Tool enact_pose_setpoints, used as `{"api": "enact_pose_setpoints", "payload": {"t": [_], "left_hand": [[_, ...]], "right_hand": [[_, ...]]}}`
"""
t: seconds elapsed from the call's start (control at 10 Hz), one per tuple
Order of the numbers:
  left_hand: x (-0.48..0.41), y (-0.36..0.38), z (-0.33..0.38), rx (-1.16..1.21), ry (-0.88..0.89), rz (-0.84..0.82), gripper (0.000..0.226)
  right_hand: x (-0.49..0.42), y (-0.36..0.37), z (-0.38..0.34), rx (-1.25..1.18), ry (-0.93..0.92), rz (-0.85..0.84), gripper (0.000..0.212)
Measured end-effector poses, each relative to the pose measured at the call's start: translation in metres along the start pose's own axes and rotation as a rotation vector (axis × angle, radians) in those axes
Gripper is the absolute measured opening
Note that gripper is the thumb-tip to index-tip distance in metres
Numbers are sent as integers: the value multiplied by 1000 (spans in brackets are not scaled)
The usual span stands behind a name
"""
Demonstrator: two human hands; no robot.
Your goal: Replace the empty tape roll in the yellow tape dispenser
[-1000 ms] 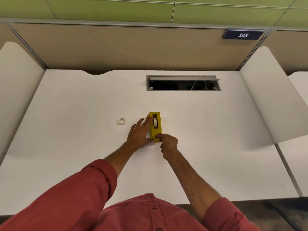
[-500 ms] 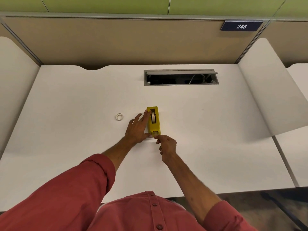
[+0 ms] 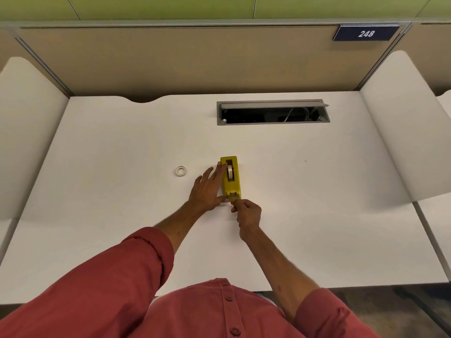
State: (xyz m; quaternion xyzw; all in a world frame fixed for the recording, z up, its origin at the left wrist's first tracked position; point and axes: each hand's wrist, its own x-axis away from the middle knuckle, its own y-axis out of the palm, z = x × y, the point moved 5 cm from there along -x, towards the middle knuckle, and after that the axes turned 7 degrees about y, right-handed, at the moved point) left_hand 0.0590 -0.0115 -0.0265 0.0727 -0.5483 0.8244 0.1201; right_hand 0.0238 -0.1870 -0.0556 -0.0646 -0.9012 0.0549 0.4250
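- At the far left I see a white side panel (image 3: 29, 132) standing up from the edge of the white desk (image 3: 109, 215), seen from above through the head camera.
- Low on the left, a red sleeve (image 3: 97, 289) is rolled up to the elbow, and a bare forearm reaches forward from it over the desk.
- Further up the desk, left of centre, a small white ring, the empty tape core (image 3: 180, 171), lies flat on its own, near the fingers of the left hand but not touching them.
- The left hand (image 3: 207, 189) lies palm down with its fingers stretched out and slightly spread. It presses flat against the left side of the yellow tape dispenser (image 3: 230, 178); the fingertips reach up near the far end and the thumb sits at the near corner. It steadies the dispenser rather than wrapping around it.
- The dispenser stands on the desk near the centre, lengthwise away from me, with a roll of tape (image 3: 230, 172) seated in its slot.
- The right hand (image 3: 246, 213) is just in front of the dispenser's near end, curled into a loose fist with thumb and forefinger pinched together at the cutter end. I cannot tell whether a strip of tape is between them; it is too small to see.
- Behind the dispenser, to the right, a grey cable hatch (image 3: 273, 112) in the desk stands open, with wires inside.
- At the upper right, a dark blue plate reading 248 (image 3: 366, 33) hangs on the tan partition (image 3: 170, 59).
- At the far right another white side panel (image 3: 402, 123) rises from the desk edge.
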Motion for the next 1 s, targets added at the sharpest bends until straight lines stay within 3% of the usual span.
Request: {"api": "enact_pose_setpoints", "payload": {"t": [0.3,0.5,0.7,0.9,1.0], "left_hand": [[1,1,3,36,-15,-8,124],[0,6,1,49,-26,0,125],[1,3,-2,117,24,-17,126],[7,-9,2,208,14,68,92],[7,-8,-1,194,-18,160,79]], "right_hand": [[-6,4,-8,67,-58,-34,16],[-5,-2,-17,432,-250,23,24],[-5,-6,-28,639,-326,16,21],[-3,-19,-38,744,-314,25,12],[0,-29,-51,885,-410,151,10]]}}
